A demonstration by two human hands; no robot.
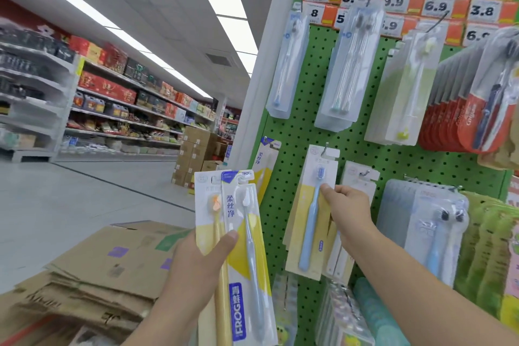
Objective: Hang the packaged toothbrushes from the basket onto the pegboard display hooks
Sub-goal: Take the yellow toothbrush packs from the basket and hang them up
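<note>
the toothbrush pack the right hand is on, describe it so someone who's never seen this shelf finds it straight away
On the green pegboard, look in the lower row of hooks, below the clear blister packs. The blue toothbrush pack hangs from the hook second from the board's left edge, and the right hand pinches its side. Its card is white above and yellow below, with one light-blue brush, unlike the white-brush and orange-brush packs in the left hand.
</note>
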